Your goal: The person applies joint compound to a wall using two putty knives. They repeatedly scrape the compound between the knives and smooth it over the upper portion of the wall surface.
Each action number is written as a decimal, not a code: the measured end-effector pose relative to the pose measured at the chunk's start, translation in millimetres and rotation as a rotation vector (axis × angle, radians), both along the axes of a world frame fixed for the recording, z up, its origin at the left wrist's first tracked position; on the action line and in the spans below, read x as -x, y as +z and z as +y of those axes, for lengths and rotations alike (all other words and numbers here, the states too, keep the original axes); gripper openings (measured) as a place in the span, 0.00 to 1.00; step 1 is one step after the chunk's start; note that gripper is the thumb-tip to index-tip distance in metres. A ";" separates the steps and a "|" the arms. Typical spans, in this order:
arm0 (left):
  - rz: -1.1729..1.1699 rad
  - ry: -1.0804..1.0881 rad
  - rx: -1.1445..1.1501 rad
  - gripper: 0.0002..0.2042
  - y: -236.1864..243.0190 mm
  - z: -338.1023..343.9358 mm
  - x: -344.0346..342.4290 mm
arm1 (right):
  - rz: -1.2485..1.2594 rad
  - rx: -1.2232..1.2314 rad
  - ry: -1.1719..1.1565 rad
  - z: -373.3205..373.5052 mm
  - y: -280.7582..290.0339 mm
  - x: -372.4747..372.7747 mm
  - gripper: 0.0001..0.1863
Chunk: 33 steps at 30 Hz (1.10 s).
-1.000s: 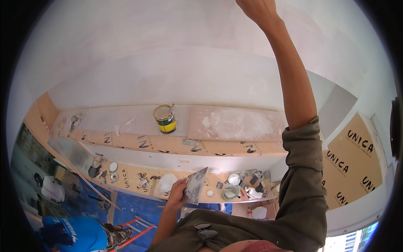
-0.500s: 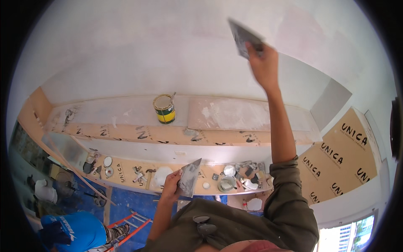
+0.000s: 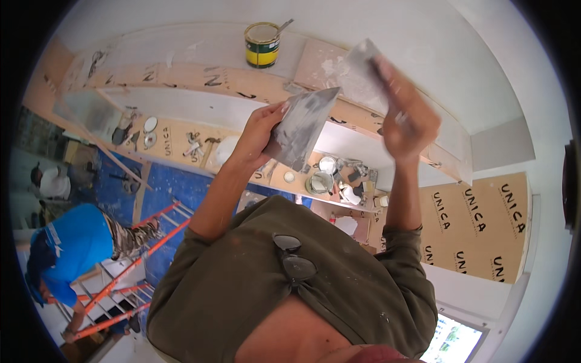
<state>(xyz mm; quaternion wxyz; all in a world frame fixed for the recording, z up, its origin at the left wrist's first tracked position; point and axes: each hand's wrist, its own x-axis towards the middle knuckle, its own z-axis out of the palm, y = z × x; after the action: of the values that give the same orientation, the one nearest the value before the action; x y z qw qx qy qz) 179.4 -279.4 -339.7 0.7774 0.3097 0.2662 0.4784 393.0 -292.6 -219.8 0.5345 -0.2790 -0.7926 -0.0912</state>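
My left hand (image 3: 261, 134) grips a broad flat putty knife (image 3: 304, 128), its blade smeared with pale filler and tilted up in front of my chest. Raised to the right of it, my right hand (image 3: 411, 121) is closed round a second putty knife (image 3: 362, 55), partly blurred by motion. The two blades are apart. Beyond them an open green and yellow can (image 3: 262, 49) stands on the upper shelf (image 3: 206, 45), with a tool handle sticking out of its top. A pinkish board (image 3: 324, 65) lies on the shelf right of the can.
A lower ledge (image 3: 175, 142) holds a hammer (image 3: 209, 148), a tub (image 3: 319, 183) and several tools. At lower left a person in a blue shirt (image 3: 85, 233) bends beside an orange ladder (image 3: 130, 266). Blue sheeting (image 3: 175, 181) covers floor below. A brown-covered panel (image 3: 478, 224) stands right.
My right hand has come down from high on the wall with its putty knife. My left hand has risen with the other, bringing the blades closer. The view has tilted downward.
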 end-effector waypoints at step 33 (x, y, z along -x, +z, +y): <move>0.503 -0.419 0.067 0.16 -62.4 38.7 35.6 | -0.665 0.973 0.371 30.8 -23.0 19.0 0.08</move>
<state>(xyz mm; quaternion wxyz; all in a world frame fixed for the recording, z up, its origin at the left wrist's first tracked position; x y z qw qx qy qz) 143.8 -240.7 -402.1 0.7784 0.4404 0.3962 0.2076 374.0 -261.8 -242.8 0.0771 -0.3052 -0.9027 0.2932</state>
